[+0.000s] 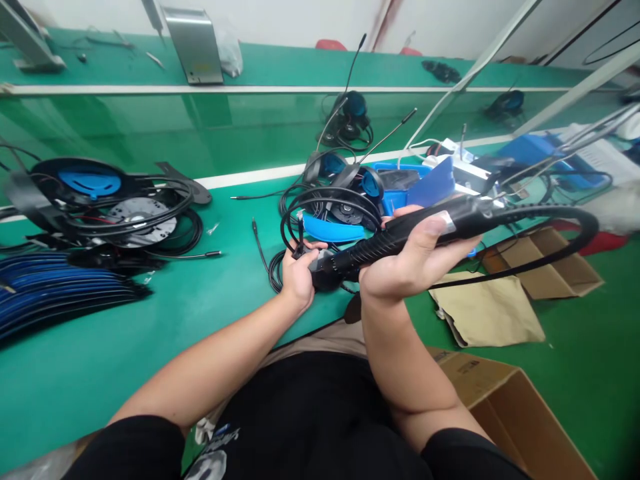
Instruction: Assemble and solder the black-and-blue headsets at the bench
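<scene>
My right hand (400,267) is wrapped round a black electric screwdriver (380,243), which lies slanted with its cable end up to the right. The tool's front end points down-left at a dark headset part (303,252) pinched in my left hand (299,279). Whether the bit touches a screw is hidden. Just behind my hands a headset (345,180) with blue inner cups and a bright blue headband pad (334,230) rests on the green bench. Coiled black cables (276,270) lie beside my left hand.
Left on the bench are more opened headsets (143,217) and a stack of blue-black headbands (60,290). Blue bins (395,199) stand behind the screwdriver. Another headset (353,110) sits farther back. Cardboard boxes (543,263) are on the floor to the right. The thick screwdriver cable (593,227) loops there.
</scene>
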A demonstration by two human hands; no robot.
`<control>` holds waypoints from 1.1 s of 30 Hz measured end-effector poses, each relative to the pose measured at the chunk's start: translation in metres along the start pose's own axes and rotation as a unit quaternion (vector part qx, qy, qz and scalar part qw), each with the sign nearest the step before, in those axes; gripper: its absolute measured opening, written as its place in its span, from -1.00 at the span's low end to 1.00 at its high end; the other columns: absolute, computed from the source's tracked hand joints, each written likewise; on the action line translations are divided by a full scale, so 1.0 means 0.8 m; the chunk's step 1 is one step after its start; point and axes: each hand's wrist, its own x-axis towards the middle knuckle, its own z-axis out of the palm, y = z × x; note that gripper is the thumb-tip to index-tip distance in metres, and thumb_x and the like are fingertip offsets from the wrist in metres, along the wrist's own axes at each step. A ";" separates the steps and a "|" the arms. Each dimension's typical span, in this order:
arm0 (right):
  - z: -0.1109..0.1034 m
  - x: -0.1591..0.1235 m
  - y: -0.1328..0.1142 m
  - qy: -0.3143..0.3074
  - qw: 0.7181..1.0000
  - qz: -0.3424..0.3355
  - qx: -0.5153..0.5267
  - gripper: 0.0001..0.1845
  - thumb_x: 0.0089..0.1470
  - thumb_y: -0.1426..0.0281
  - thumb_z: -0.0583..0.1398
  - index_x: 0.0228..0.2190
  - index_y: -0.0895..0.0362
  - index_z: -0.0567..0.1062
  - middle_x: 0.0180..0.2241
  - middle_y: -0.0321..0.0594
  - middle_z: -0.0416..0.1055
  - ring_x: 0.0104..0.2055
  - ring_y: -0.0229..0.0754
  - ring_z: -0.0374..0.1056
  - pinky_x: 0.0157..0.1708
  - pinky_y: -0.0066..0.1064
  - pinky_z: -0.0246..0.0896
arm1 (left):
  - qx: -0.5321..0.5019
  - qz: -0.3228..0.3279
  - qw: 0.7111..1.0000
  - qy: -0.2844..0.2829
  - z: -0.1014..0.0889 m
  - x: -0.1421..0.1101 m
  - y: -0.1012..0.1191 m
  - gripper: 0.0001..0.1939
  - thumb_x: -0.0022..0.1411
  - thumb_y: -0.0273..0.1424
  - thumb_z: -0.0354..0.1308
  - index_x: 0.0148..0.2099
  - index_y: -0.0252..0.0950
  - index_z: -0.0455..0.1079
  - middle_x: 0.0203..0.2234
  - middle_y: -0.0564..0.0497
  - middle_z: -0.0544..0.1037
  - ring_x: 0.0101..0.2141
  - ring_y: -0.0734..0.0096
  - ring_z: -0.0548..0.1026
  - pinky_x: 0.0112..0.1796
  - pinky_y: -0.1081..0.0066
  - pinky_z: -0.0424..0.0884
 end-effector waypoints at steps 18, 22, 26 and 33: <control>-0.005 -0.020 0.000 -0.033 0.997 -0.045 -0.061 -0.53 0.37 0.17 0.03 0.26 -0.14 0.22 0.19 -0.07 0.24 -0.13 -0.06 0.48 -0.06 0.02 0.49 | 0.001 -0.012 1.000 -0.005 -0.001 -0.001 0.000 -0.77 -0.01 -0.46 0.28 -0.28 -0.23 0.31 -0.35 -0.02 0.66 -0.21 0.22 0.62 0.01 0.17 0.43; -0.007 -0.024 -0.005 -0.055 0.995 -0.058 -0.064 -0.52 0.36 0.18 0.03 0.26 -0.12 0.21 0.14 -0.06 0.23 -0.15 -0.04 0.46 -0.05 0.09 0.48 | -0.001 -0.015 1.000 -0.003 -0.002 -0.001 0.000 -0.77 0.00 -0.44 0.29 -0.27 -0.23 0.32 -0.35 -0.03 0.67 -0.21 0.22 0.62 0.02 0.17 0.43; -0.009 -0.025 -0.006 -0.070 0.994 -0.064 -0.053 -0.56 0.36 0.15 0.04 0.21 -0.13 0.24 0.14 -0.07 0.20 -0.15 -0.02 0.45 -0.01 0.14 0.44 | -0.003 -0.014 1.000 -0.004 -0.003 -0.001 -0.001 -0.77 0.01 -0.43 0.29 -0.27 -0.23 0.31 -0.35 -0.03 0.67 -0.19 0.21 0.62 0.03 0.17 0.43; -0.016 -0.025 -0.002 -0.087 0.994 -0.051 -0.041 -0.54 0.34 0.06 0.07 0.19 -0.15 0.17 0.17 -0.06 0.13 -0.24 -0.13 0.42 -0.04 0.06 0.44 | 0.002 -0.011 1.000 -0.004 -0.003 -0.001 0.001 -0.78 0.00 -0.43 0.29 -0.29 -0.24 0.32 -0.34 -0.03 0.68 -0.23 0.23 0.63 0.02 0.16 0.44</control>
